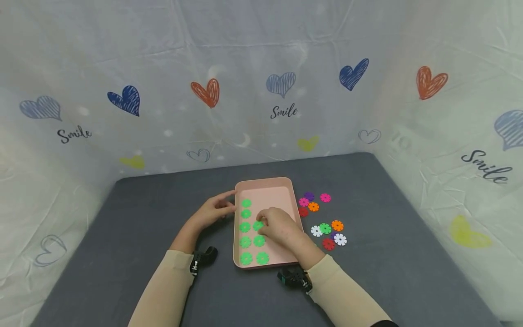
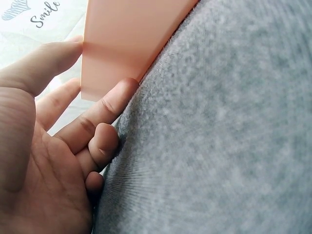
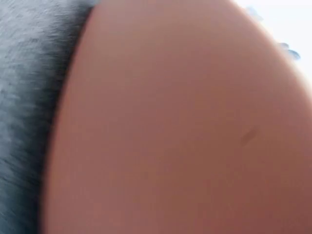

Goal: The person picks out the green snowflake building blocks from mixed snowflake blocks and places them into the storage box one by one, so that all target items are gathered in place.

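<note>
A shallow pink tray (image 1: 267, 184) lies on the dark cloth, with green notched plastic discs (image 1: 245, 241) in two columns on its left side. My right hand (image 1: 282, 227) reaches over the tray from the right. Its thumb and forefinger pinch a green disc (image 1: 257, 225) at the top of the second column, partly covering it. My left hand (image 1: 212, 210) rests at the tray's left side. In the left wrist view its fingers (image 2: 114, 100) touch the pink tray wall (image 2: 122, 44), holding no disc. Blurred skin of the right hand (image 3: 170, 122) fills most of the right wrist view.
Right of the tray lie loose notched discs: pink (image 1: 325, 197), orange (image 1: 337, 225), white (image 1: 340, 240), red (image 1: 328, 244), purple (image 1: 309, 196) and one green (image 1: 325, 228). Grey cloth (image 1: 155, 204) covers the table. A white curtain (image 1: 245, 59) printed with hearts stands behind.
</note>
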A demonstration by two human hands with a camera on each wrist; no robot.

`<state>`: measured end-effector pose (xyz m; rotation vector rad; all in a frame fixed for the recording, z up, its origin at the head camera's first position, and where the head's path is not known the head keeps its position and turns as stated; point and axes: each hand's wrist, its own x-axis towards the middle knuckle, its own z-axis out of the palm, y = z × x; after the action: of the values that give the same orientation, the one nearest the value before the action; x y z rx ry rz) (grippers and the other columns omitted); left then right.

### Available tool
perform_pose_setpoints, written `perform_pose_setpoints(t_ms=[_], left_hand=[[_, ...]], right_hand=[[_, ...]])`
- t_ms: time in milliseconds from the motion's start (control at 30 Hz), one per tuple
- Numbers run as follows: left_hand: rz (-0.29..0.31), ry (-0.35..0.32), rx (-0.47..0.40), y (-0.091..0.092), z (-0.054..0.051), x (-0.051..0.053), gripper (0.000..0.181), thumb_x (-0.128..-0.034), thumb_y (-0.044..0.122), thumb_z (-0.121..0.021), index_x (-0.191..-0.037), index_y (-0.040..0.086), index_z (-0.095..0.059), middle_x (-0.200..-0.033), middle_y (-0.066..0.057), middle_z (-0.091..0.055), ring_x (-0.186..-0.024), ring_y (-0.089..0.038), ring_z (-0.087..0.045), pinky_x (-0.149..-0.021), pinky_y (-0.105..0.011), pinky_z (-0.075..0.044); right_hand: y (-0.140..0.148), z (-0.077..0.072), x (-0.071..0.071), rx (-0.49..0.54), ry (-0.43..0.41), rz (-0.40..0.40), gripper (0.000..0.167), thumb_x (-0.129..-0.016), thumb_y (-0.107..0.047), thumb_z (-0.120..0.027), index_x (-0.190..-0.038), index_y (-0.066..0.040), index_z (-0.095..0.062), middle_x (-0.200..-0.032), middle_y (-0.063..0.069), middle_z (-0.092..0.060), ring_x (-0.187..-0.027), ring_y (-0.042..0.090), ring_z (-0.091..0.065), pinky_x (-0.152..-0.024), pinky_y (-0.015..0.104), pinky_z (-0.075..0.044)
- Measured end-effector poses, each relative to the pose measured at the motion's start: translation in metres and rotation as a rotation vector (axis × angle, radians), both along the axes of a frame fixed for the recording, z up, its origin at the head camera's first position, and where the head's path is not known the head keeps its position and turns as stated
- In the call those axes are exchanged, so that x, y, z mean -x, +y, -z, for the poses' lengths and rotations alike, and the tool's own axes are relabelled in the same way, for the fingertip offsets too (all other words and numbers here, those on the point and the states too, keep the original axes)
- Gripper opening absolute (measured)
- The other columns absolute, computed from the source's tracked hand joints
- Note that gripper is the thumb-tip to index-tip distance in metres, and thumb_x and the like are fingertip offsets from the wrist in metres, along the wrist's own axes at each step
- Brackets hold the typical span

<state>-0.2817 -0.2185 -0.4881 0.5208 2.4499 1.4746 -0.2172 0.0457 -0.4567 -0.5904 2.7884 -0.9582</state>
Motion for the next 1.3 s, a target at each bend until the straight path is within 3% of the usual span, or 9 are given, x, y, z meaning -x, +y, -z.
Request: perform_pose_setpoints(t_ms=[167, 367, 567, 700, 900, 1000, 1133, 1233, 1300], left_hand=[[-0.007, -0.004, 0.000, -0.001, 0.001, 0.000, 0.066, -0.0993, 0.022, -0.072, -0.157, 0.010, -0.043, -0.100, -0.007, -0.071, -0.076, -0.023, -0.055, -0.069, -0.037, -0.045], [0.000, -0.003, -0.001, 0.000, 0.000, 0.000, 0.066, -0.0992, 0.023, -0.072, -0.157, 0.011, -0.043, -0.100, -0.007, -0.071, -0.077, -0.025, -0.055, -0.070, -0.039, -0.045], [0.005, -0.003, 0.006, 0.000, 0.001, 0.002, 0.065, -0.0992, 0.023, -0.072, -0.157, 0.011, -0.044, -0.101, -0.007, -0.071, -0.078, -0.025, -0.056, -0.071, -0.039, -0.046], [0.009, -0.012, 0.004, 0.000, -0.001, 0.000, 0.065, -0.0997, 0.023, -0.071, -0.157, 0.011, -0.043, -0.103, -0.008, -0.071, -0.078, -0.024, -0.056, -0.072, -0.038, -0.046], [0.011, -0.024, -0.011, 0.000, -0.003, -0.001, 0.066, -0.0999, 0.023, -0.071, -0.158, 0.012, -0.042, -0.104, -0.009, -0.071, -0.077, -0.024, -0.054, -0.071, -0.039, -0.045], [0.010, -0.023, -0.009, 0.000, -0.002, 0.000, 0.065, -0.0999, 0.024, -0.071, -0.158, 0.013, -0.042, -0.104, -0.008, -0.071, -0.078, -0.024, -0.055, -0.072, -0.039, -0.046], [0.016, -0.018, -0.011, 0.000, -0.001, 0.001, 0.065, -0.1000, 0.024, -0.070, -0.158, 0.012, -0.043, -0.103, -0.008, -0.071, -0.078, -0.025, -0.055, -0.072, -0.039, -0.046], [0.019, -0.013, -0.013, -0.001, -0.001, 0.001, 0.065, -0.1001, 0.024, -0.070, -0.158, 0.011, -0.042, -0.103, -0.008, -0.071, -0.078, -0.024, -0.055, -0.071, -0.039, -0.046], [0.017, -0.014, -0.012, -0.001, -0.001, 0.001, 0.065, -0.1003, 0.024, -0.070, -0.158, 0.012, -0.042, -0.104, -0.008, -0.071, -0.078, -0.025, -0.055, -0.071, -0.039, -0.046]], right_hand=[[0.024, -0.023, 0.005, 0.058, -0.043, 0.021, 0.038, -0.093, -0.019, -0.078, -0.127, -0.007, -0.070, -0.080, 0.004, -0.057, -0.067, 0.017, -0.050, -0.064, 0.034, -0.043], [0.089, -0.047, 0.013, 0.065, -0.095, 0.164, 0.025, -0.098, -0.017, -0.071, -0.118, -0.003, -0.070, -0.092, 0.007, -0.061, -0.075, 0.022, -0.055, -0.067, 0.037, -0.047], [0.136, -0.044, 0.011, -0.041, -0.270, 0.245, 0.027, -0.087, -0.005, -0.080, -0.109, 0.002, -0.067, -0.103, 0.014, -0.063, -0.087, 0.029, -0.056, -0.076, 0.043, -0.050], [0.147, -0.040, 0.005, -0.149, -0.398, 0.248, 0.027, -0.081, -0.003, -0.086, -0.097, -0.002, -0.064, -0.094, 0.012, -0.060, -0.083, 0.028, -0.054, -0.071, 0.041, -0.048], [0.147, -0.034, 0.006, -0.238, -0.401, 0.215, 0.020, -0.081, -0.003, -0.083, -0.077, -0.008, -0.064, -0.077, 0.005, -0.057, -0.068, 0.021, -0.052, -0.061, 0.035, -0.044], [0.148, -0.033, 0.008, -0.208, -0.402, 0.207, 0.025, -0.082, -0.005, -0.082, -0.068, -0.011, -0.062, -0.066, 0.001, -0.052, -0.060, 0.017, -0.046, -0.057, 0.033, -0.040], [0.149, -0.038, 0.011, -0.076, -0.388, 0.206, 0.037, -0.086, -0.008, -0.080, -0.060, -0.012, -0.053, -0.057, -0.002, -0.041, -0.053, 0.014, -0.037, -0.054, 0.031, -0.034], [0.145, -0.047, 0.010, 0.059, -0.353, 0.205, 0.026, -0.089, -0.008, -0.077, -0.071, -0.008, -0.059, -0.060, 0.002, -0.050, -0.054, 0.019, -0.048, -0.056, 0.034, -0.043], [0.138, -0.055, 0.010, 0.132, -0.322, 0.186, 0.011, -0.092, -0.009, -0.075, -0.088, -0.003, -0.066, -0.067, 0.007, -0.060, -0.060, 0.025, -0.059, -0.063, 0.039, -0.052]])
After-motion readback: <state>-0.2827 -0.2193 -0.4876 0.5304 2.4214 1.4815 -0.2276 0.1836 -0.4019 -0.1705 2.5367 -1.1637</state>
